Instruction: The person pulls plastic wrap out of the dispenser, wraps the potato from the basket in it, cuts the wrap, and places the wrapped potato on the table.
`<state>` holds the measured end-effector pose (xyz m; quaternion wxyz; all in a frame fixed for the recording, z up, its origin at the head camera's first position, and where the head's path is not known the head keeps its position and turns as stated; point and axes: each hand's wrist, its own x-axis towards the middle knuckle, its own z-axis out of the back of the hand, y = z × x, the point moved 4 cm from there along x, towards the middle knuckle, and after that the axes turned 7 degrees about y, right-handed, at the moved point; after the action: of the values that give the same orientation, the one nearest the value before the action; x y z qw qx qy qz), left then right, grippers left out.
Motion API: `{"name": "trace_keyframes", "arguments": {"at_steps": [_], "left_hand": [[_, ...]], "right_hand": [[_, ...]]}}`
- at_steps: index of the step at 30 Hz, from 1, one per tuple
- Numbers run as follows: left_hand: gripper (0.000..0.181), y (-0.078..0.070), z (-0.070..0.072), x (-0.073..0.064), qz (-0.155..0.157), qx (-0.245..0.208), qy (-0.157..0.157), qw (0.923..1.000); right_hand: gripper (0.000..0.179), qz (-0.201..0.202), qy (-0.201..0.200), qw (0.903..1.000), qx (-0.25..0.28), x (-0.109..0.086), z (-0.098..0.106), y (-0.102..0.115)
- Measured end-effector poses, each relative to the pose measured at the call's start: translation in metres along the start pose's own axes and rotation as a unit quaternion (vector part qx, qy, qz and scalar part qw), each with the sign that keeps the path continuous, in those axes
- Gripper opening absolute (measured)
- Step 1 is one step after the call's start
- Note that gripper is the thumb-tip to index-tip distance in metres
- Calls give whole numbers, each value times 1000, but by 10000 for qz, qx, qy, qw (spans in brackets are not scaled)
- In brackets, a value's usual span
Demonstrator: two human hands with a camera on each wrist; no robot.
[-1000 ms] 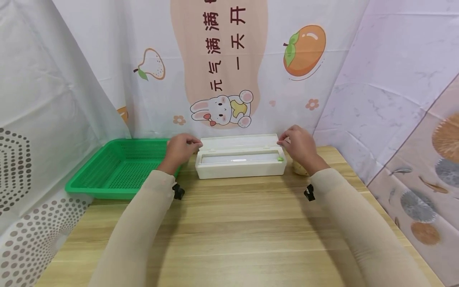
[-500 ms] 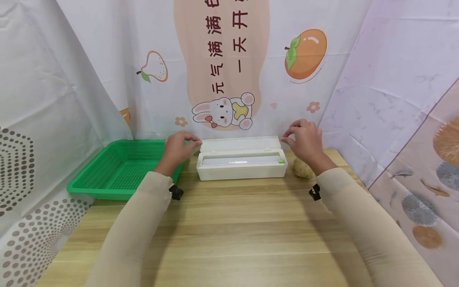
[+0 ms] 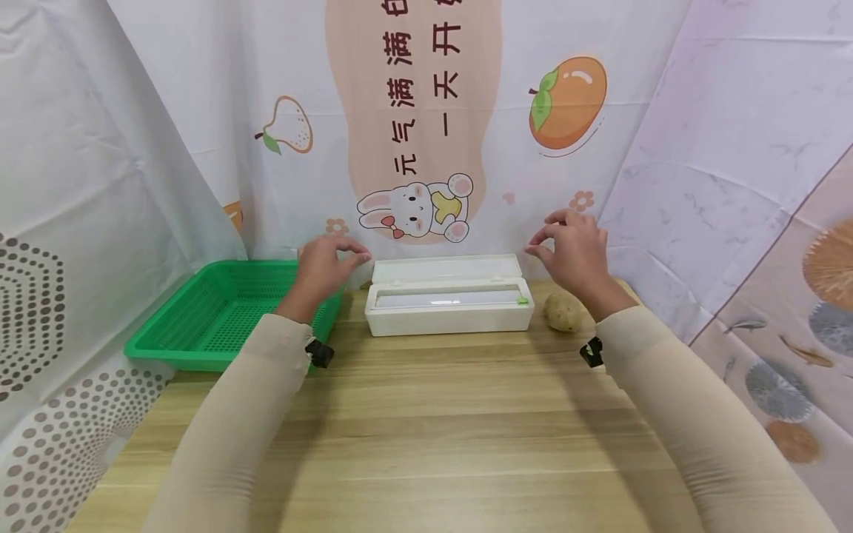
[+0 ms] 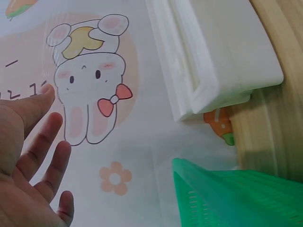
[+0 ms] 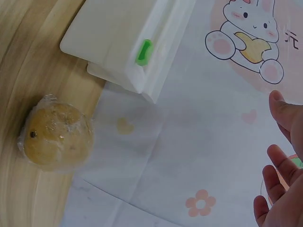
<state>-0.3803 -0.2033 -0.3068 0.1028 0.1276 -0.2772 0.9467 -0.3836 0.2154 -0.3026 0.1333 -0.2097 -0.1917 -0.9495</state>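
A long white cling film dispenser (image 3: 449,318) lies at the back of the table, its lid (image 3: 446,268) tilted up behind. A green slider (image 3: 522,300) shows at its right end. Above the left end, my left hand (image 3: 323,265) pinches with thumb and index finger; the other fingers are spread in the left wrist view. My right hand (image 3: 576,250) pinches likewise above the right end. Faint shiny streaks by the fingertips in both wrist views look like clear cling film, otherwise hardly visible. Below the right hand sits a potato (image 5: 59,137) wrapped in clear film.
A green perforated basket (image 3: 226,359) stands at the back left, close to the left forearm. The wooden table (image 3: 426,437) ends at a printed cloth (image 3: 426,133) hanging right behind the dispenser. Another cloth (image 3: 720,185) hangs along the right side.
Both hands have risen from beside the lid's ends and moved slightly apart. The potato has come into fuller view from behind the right hand. The dispenser stays in place with its lid up.
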Motion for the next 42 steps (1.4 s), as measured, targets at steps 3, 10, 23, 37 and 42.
{"name": "trace_keyframes", "arguments": {"at_steps": [3,10,23,37,42], "left_hand": [[18,-4,6,-1,6,20,-44,10000],[17,-11,19,-2,-64,-17,-138,9999],[21,-22,31,-7,-247,-324,-451,9982],[19,-45,50,-21,-638,-435,-758,9941],[20,-50,58,-27,-744,-473,-851,9925]], "right_hand": [[16,12,-88,10000,39,1,5,2],[17,-14,-132,9999,35,4,17,8],[17,92,-357,9989,278,0,35,13],[18,366,-810,9954,348,-14,61,20],[21,404,-877,9947,346,-16,69,24]]}}
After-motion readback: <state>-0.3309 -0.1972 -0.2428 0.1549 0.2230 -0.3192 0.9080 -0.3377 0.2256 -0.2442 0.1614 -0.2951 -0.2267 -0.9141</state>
